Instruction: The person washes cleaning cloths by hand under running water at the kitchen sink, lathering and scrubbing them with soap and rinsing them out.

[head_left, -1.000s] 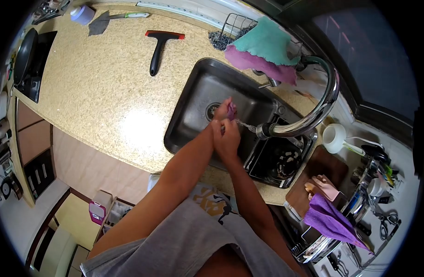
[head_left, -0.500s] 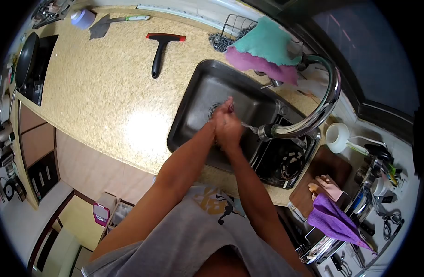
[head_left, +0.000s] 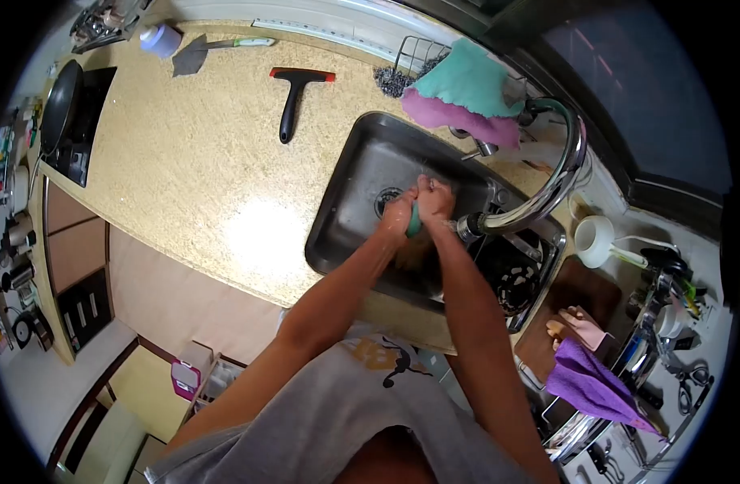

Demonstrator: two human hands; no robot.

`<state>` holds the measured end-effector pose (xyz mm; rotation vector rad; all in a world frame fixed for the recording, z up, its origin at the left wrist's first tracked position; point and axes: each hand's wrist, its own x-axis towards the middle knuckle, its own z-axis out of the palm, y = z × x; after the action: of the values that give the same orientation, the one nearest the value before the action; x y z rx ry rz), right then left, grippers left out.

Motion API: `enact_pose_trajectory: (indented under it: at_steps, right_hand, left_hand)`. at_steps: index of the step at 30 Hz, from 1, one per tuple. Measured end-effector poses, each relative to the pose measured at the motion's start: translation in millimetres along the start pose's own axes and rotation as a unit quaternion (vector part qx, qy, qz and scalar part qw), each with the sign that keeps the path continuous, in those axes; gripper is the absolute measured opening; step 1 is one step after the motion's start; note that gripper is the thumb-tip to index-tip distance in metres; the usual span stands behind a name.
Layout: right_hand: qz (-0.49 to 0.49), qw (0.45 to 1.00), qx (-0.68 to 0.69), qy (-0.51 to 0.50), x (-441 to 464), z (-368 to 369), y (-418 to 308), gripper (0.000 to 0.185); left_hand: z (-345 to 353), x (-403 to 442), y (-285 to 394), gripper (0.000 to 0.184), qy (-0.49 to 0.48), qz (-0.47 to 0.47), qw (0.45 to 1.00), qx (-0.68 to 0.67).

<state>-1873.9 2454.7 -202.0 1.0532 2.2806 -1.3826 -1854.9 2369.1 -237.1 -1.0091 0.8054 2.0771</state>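
L hand [head_left: 397,214] is curled on green cloth [head_left: 414,219]; R hand [head_left: 436,200] is close against it, can't tell if gripping. Cloth's over sink [head_left: 374,161], nr tap [head_left: 470,227]. Best squeeze evenly, low, so drips stay in.

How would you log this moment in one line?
left hand, right hand: together, green item between | place: over sink | faucet: running

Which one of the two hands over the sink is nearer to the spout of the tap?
The right hand, just beside the spout; the left hand is farther from it, nearer the drain.
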Motion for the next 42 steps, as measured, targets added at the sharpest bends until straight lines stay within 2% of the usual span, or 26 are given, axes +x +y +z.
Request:
enact_pose_trajectory:
  at_steps: [2, 3, 5, 6, 8, 9, 13, 15, 16, 18, 20, 22, 23, 25, 26, 28, 29, 30, 32, 34, 38, 39, 40, 41, 42]
  right_hand:
    - [-0.105, 0.964, -0.228, 0.09, 4, -12, -3, 0.047]
    - [-0.11, 0.963, -0.231, 0.089, 7, -13, 1, 0.047]
    - [-0.108, 0.959, -0.223, 0.137, 7, -9, 14, 0.051]
    - [-0.108, 0.959, -0.225, 0.136, 6, -8, 19, 0.051]
    - [-0.019, 0.996, -0.075, -0.047, 2, -6, 30, 0.049]
    - [-0.068, 0.991, -0.119, -0.008, -1, -4, 35, 0.046]
    - [-0.119, 0.986, -0.118, 0.006, -12, -9, 47, 0.041]
    - [-0.165, 0.984, -0.049, 0.047, -24, -10, 43, 0.036]
    - [-0.166, 0.984, -0.051, 0.047, -30, -10, 41, 0.036]
    - [-0.106, 0.987, 0.119, -0.024, -46, -12, 28, 0.035]
    - [-0.068, 0.983, 0.165, -0.049, -50, -10, 36, 0.03]
    - [-0.214, 0.976, 0.029, 0.008, -80, -11, 13, 0.018]
    - [-0.213, 0.977, 0.028, 0.009, -90, -6, 11, 0.018]
    - [-0.338, 0.928, -0.125, 0.087, -103, 4, 9, 0.018]
    - [-0.337, 0.929, -0.125, 0.09, -101, 6, 8, 0.018]
    - [-0.32, 0.925, -0.172, 0.111, -94, 12, 8, 0.028]
    - [-0.344, 0.908, -0.202, 0.127, -75, 16, 20, 0.037]
    - [-0.342, 0.91, -0.2, 0.126, -68, 13, 12, 0.037]
    - [-0.204, 0.948, -0.23, 0.083, -54, 3, -2, 0.043]
    - [-0.203, 0.952, -0.205, 0.103, -21, -2, 12, 0.043]
    - [-0.215, 0.947, -0.204, 0.12, -17, 13, 24, 0.041]
    - [-0.219, 0.947, -0.206, 0.116, -20, 22, 18, 0.041]
    - [-0.205, 0.914, -0.342, 0.072, -26, 32, 14, 0.038]
    - [-0.192, 0.891, -0.408, 0.048, -27, 29, 17, 0.037]
    - [-0.183, 0.863, -0.471, 0.024, -28, 26, 21, 0.037]
  left_hand:
    - [2, 1, -5, 0.031, 0.033, 0.133, 0.981, 0.139]
    - [4, 4, -5, 0.033, 0.074, 0.184, 0.96, 0.195]
    - [0, 11, 2, 0.034, 0.092, 0.183, 0.951, 0.23]
    - [-3, 12, 3, 0.035, 0.108, 0.176, 0.941, 0.27]
    - [-4, 10, -1, 0.038, 0.075, 0.152, 0.96, 0.224]
    - [-3, 8, -1, 0.041, 0.044, 0.133, 0.974, 0.18]
    - [-15, -11, 10, 0.039, 0.056, 0.094, 0.986, 0.124]
    - [-19, -7, 15, 0.037, 0.098, 0.033, 0.986, 0.13]
    - [-18, -5, 16, 0.037, 0.096, 0.034, 0.986, 0.129]
    - [-10, -4, 19, 0.029, -0.019, -0.102, 0.994, 0.014]
    - [-34, 49, -7, 0.027, -0.053, -0.094, 0.994, 0.027]
    - [-34, 71, -15, 0.026, -0.086, -0.085, 0.992, 0.041]
    - [-25, 65, -10, 0.027, -0.106, -0.089, 0.99, 0.025]
    - [-14, 64, -10, 0.028, -0.134, -0.084, 0.987, 0.016]
    - [-15, 65, -11, 0.028, -0.136, -0.086, 0.987, 0.018]
    - [-25, 63, -13, 0.032, -0.252, -0.112, 0.961, -0.038]
    - [-25, 58, -14, 0.032, -0.249, -0.113, 0.961, -0.035]
    - [-18, 47, -13, 0.033, -0.215, -0.11, 0.969, -0.049]
    - [3, 23, -14, 0.034, -0.151, -0.105, 0.98, -0.077]
    - [16, 10, -13, 0.036, -0.086, -0.098, 0.986, -0.104]
    - [-2, 23, -7, 0.035, -0.121, -0.095, 0.982, -0.112]
    - [-12, 25, 4, 0.036, -0.153, -0.128, 0.977, -0.072]
    - [-19, 24, 8, 0.036, -0.182, -0.163, 0.969, -0.032]
    - [-15, 18, 6, 0.036, -0.181, -0.163, 0.969, -0.035]
    - [-3, 5, 1, 0.033, -0.118, -0.117, 0.986, -0.023]
